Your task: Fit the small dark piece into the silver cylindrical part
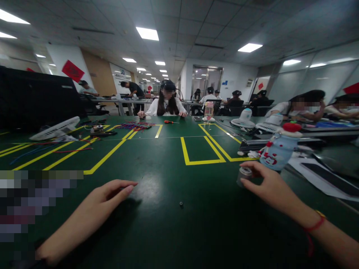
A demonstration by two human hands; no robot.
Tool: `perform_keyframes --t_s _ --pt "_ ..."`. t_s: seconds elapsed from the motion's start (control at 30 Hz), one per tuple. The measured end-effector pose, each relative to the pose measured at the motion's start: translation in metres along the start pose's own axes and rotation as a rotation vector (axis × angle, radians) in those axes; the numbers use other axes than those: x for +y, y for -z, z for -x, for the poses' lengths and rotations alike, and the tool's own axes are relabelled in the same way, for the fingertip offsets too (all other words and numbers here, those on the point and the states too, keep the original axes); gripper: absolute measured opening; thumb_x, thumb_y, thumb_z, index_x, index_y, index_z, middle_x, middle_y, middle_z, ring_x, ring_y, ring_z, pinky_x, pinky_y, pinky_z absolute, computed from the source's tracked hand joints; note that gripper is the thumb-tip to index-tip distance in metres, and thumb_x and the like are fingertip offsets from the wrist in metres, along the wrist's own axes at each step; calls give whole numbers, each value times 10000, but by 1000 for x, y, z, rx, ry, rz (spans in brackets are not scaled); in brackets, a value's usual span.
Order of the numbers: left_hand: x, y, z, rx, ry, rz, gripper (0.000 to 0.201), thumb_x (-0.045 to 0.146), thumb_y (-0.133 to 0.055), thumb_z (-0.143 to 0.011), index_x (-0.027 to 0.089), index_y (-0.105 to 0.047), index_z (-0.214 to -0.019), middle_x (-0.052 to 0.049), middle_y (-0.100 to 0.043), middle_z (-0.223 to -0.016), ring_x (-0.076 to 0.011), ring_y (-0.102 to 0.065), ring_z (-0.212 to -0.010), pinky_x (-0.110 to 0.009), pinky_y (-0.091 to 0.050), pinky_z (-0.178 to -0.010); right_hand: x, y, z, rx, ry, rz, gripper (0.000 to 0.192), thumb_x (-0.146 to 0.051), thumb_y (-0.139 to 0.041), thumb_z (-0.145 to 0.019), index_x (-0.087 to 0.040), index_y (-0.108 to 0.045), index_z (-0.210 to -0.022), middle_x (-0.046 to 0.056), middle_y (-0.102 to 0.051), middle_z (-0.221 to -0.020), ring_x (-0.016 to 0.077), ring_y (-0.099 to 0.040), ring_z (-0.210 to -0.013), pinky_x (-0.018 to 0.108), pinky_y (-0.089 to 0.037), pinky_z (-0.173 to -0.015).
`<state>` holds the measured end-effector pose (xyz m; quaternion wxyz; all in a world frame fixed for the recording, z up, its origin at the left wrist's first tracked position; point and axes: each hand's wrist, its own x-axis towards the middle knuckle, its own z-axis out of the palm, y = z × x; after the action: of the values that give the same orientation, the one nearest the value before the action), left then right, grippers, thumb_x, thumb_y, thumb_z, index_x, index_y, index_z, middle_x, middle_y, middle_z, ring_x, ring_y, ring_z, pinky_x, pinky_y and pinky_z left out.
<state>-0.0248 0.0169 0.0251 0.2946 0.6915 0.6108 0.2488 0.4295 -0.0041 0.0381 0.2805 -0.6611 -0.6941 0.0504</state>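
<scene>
My right hand [262,181] has its thumb and fingers around a short grey cylinder with a pale round top [244,176]. The cylinder is upright; whether its base touches the table I cannot tell. My left hand [116,194] is just above the table at the left, fingers stretched forward and thumb a little apart, with nothing in it. Between the hands, nearer to me, a tiny dark ring-like part [181,204] lies on the green table [157,231]. Just beyond my right hand stands a pale blue bottle [279,149] with a red top.
Yellow tape [204,162] marks the table. Loose wires [75,149], a tilted white fan [56,129] and a black case [36,99] lie left. An orange screwdriver [169,121] lies near a person [168,104] opposite. White fans [244,118] and dark metal rails [280,142] are right.
</scene>
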Motion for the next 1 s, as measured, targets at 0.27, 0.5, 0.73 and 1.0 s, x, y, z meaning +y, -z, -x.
perform_keyframes --t_s 0.27,0.5,0.73,1.0 --pt "-29 7 -3 3 160 43 612 659 -471 -786 215 -598 -1188 -15 -677 -885 -274 -602 -907 -346 -424 -807 86 27 12 -14 -247 134 544 -560 -603 -714 -201 -569 -1121 86 -659 -1026 230 -638 -834 356 -516 -715" --pt "-4 -1 2 -7 155 -17 477 607 -469 -827 249 -662 -1076 -20 -702 -1073 -280 -596 -1037 -373 -401 -913 17 10 18 204 186 338 595 -532 -634 -732 -203 -551 -1220 119 -541 -1259 321 -472 -1168 517 -354 -971" --pt "-6 -2 5 40 107 -42 406 586 -512 -810 289 -704 -1010 11 -718 -1082 -275 -607 -1063 -366 -410 -946 -118 -64 14 -311 576 -4 330 -353 -596 -846 -272 -611 -1165 44 -626 -1077 193 -516 -964 356 -399 -816" --pt "2 0 11 -1 71 -19 403 561 -469 -860 261 -684 -1022 -9 -708 -1075 -272 -595 -1065 -369 -407 -944 -90 -36 -7 -224 454 -42 121 -277 -555 -845 -210 -648 -887 33 -625 -908 159 -524 -854 322 -410 -764"
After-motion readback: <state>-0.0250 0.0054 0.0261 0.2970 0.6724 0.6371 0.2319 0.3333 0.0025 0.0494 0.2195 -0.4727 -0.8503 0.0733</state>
